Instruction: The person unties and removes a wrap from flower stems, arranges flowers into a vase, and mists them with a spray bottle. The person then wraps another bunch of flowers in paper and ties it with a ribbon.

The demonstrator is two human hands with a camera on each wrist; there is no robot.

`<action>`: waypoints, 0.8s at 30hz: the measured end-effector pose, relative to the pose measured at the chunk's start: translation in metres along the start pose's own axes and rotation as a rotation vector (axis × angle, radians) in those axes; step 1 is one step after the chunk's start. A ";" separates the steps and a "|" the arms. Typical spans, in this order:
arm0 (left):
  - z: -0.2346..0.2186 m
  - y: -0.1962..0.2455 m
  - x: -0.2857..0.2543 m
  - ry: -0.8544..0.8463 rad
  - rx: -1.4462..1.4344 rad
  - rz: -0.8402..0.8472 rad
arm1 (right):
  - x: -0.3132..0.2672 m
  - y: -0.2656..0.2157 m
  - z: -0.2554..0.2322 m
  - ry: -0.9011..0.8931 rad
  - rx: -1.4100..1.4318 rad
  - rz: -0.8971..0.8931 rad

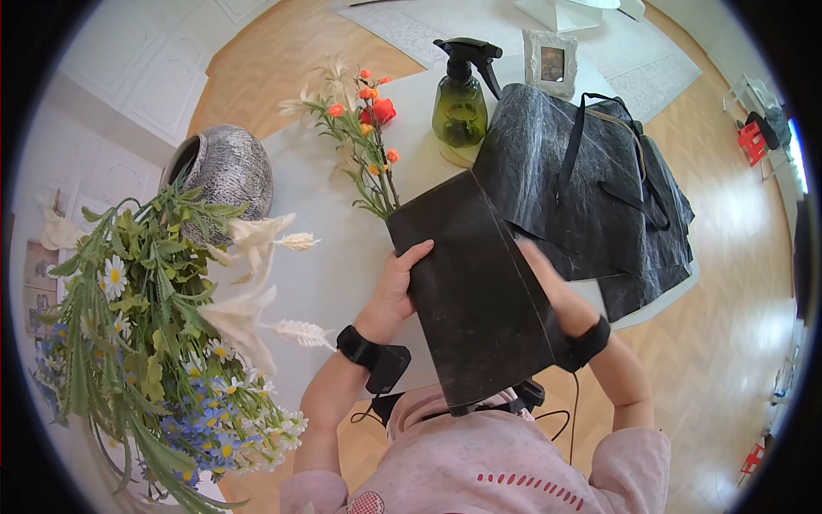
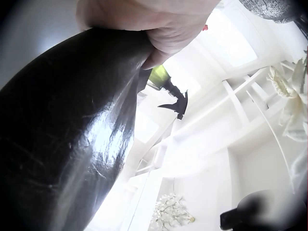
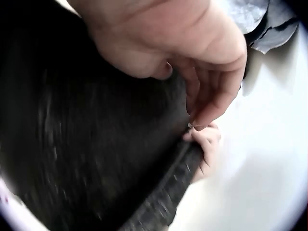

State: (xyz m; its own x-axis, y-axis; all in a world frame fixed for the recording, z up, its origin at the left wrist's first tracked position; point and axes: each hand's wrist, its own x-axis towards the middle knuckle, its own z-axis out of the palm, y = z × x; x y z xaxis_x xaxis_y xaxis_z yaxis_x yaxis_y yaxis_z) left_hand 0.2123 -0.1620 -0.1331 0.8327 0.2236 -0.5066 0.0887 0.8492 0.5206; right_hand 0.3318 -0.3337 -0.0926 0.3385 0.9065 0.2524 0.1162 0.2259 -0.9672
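A black, creased sheet-like piece [image 1: 471, 300], folded along its right side, is held up in front of the person's body. The left hand [image 1: 404, 287] grips its left edge, thumb on the near face and the other fingers hidden behind; in the left wrist view the hand [image 2: 154, 24] holds the glossy black material [image 2: 72, 125]. On the right side is the right hand [image 1: 552, 287], its fingertips partly hidden by the fold. The right wrist view shows this hand [image 3: 183, 53] with loosely bent fingers, tips at the black edge, its thumb apart from them.
More black crinkled material [image 1: 556, 171] with straps lies at the table's right. Behind stand a green spray bottle [image 1: 461, 111] and a picture frame [image 1: 550, 64]. Orange-red flowers [image 1: 372, 128] lie beyond the held piece. A textured vase [image 1: 231, 176] and bouquet [image 1: 163, 343] are at left.
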 end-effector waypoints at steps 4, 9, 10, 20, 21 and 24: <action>-0.004 -0.004 0.003 0.054 0.090 0.045 | 0.022 -0.002 -0.009 0.187 0.540 0.583; -0.001 0.001 -0.004 0.076 0.032 0.001 | 0.024 0.017 0.001 0.201 -0.466 0.244; 0.000 0.002 -0.006 0.092 -0.028 -0.022 | 0.024 0.019 0.000 0.209 -0.367 0.300; -0.007 0.007 -0.013 0.034 -0.079 -0.037 | 0.015 0.036 0.021 0.267 -0.596 0.193; -0.011 0.008 -0.013 0.013 -0.067 -0.041 | 0.017 0.031 0.024 0.220 -0.569 0.284; -0.008 0.011 -0.015 0.020 -0.035 -0.046 | 0.015 0.028 0.031 0.219 -0.600 0.218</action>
State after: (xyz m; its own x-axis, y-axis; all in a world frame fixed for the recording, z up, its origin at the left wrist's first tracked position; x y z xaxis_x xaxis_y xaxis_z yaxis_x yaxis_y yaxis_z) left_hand 0.1968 -0.1525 -0.1252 0.8171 0.1933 -0.5432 0.1072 0.8747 0.4726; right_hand 0.3112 -0.3030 -0.1167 0.5876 0.8010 0.1143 0.5007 -0.2490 -0.8290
